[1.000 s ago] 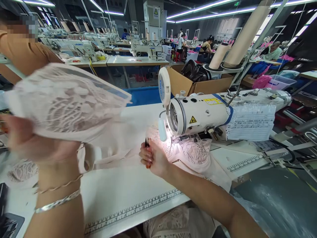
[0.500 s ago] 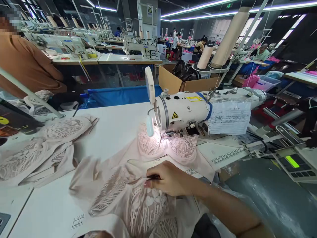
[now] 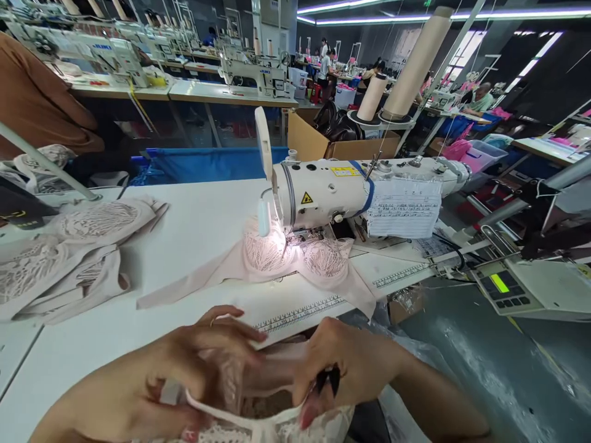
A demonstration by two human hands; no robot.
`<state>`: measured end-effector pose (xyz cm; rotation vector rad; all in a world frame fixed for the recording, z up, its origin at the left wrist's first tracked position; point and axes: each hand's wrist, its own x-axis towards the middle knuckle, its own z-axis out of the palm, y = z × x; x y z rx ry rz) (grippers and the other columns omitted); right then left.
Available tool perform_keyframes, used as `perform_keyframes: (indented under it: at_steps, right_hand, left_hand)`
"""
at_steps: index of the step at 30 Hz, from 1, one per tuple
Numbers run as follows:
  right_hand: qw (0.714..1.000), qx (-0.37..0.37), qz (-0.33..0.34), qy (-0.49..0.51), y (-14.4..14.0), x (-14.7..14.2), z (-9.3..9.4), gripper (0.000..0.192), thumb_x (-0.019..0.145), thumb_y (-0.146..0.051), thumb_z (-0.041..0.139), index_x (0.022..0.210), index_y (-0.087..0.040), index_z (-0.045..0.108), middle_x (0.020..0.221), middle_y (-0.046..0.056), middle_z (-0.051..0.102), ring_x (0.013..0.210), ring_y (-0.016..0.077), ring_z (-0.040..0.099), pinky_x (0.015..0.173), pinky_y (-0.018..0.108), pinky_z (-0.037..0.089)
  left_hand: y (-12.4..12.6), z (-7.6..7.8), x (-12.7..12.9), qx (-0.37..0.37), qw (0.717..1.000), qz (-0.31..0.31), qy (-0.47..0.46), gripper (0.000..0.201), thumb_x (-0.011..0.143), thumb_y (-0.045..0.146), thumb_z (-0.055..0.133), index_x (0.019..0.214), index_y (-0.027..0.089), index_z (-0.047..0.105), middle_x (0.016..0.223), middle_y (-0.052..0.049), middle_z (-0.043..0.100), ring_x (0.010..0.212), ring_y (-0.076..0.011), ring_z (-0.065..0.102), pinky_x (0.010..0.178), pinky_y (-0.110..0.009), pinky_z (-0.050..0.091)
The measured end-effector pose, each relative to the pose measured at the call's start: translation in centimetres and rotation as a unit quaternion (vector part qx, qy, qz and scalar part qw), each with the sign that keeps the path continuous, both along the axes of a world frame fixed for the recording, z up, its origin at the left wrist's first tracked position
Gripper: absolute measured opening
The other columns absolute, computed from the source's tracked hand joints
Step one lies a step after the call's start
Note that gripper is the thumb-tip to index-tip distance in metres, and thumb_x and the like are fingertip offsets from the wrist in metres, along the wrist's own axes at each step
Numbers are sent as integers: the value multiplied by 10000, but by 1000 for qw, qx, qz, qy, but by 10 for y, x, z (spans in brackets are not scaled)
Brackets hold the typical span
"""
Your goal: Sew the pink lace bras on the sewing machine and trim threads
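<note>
Low in the head view, a pale pink lace bra is stretched between my two hands. My left hand grips its upper edge on the left, fingers bent over the fabric. On the right, my right hand pinches the same edge. Small dark thread snips are tucked in that hand, blades showing between the fingers. Beyond my hands, a second pink bra lies at the sewing machine, under its lit needle area. The lower part of the held bra is cut off by the frame.
More lace bras lie piled on the table's left. A printed ruler runs along the front edge. A control panel sits at right, a cardboard box and thread cones behind. A person in brown sits far left.
My left hand has come up into view and grips the bra. The held bra has moved down toward me, off the tabletop, and my right hand has moved right and down with the snips.
</note>
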<state>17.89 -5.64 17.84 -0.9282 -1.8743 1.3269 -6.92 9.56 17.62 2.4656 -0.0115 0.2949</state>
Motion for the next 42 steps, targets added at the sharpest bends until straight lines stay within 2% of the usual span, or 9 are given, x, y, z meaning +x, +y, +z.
perform_keyframes:
  at_steps: [1,3,7,11,17,27,36,39,42]
  right_hand:
    - [1000,-7,5,16,2,6,-3,198,917,-312,653,768,-183,677,698,-3,645,619,90,565,608,194,423]
    - [998,-9,13,53,7,16,-12,283,889,-420,693,735,-185,656,703,4,608,624,100,536,617,224,429]
    - [987,-60,-11,147,18,25,-32,453,807,-571,746,677,-172,577,680,-12,516,573,94,438,556,247,362]
    - [942,-188,-117,253,20,23,-49,541,845,-520,732,569,-190,403,581,-51,386,520,78,341,508,240,251]
    - [882,-233,-86,401,24,11,-67,671,785,-530,773,509,-219,247,439,-96,239,404,60,181,414,240,152]
    - [881,-222,-67,411,22,13,-70,673,771,-511,800,501,-204,265,445,-97,265,393,49,200,415,236,161]
    - [912,-184,-71,360,23,20,-69,673,785,-544,776,482,-204,280,423,-100,243,378,46,188,402,232,167]
    - [961,-125,-74,233,26,27,-59,615,798,-655,706,506,-190,428,437,-81,330,391,56,256,413,229,215]
    - [998,-40,-46,2,30,25,-41,500,817,-654,684,779,-156,660,590,-16,573,501,93,472,497,221,350]
  left_hand:
    - [2,-1,-2,-101,994,-34,17,534,980,592,416,587,288,613,875,-15,754,876,-216,695,946,-430,529]
    - [2,-9,-2,-318,944,-70,59,442,974,520,485,641,250,590,654,-30,647,662,-198,613,800,-405,530]
    - [-15,-32,8,-599,793,110,-4,515,854,519,669,537,194,427,566,1,431,551,-142,430,541,-278,404]
    - [-34,-45,20,-733,651,188,-58,568,663,426,853,497,185,366,496,29,371,500,-104,398,493,-222,384]
    - [-52,-57,32,-809,552,158,-125,592,685,382,843,535,195,301,448,78,288,379,-36,271,386,-147,328]
    - [-56,-60,33,-820,542,117,-145,534,756,335,785,546,199,313,445,83,276,372,-37,230,379,-136,369]
    - [-56,-59,34,-824,539,107,-142,555,771,325,784,544,195,294,443,84,269,370,-28,219,380,-127,340]
    - [-55,-58,36,-817,552,105,-125,580,761,364,795,535,193,289,438,83,273,365,-27,233,380,-130,336]
    - [-53,-56,45,-806,578,91,-88,600,734,408,817,519,190,301,431,83,280,356,-26,248,367,-138,309]
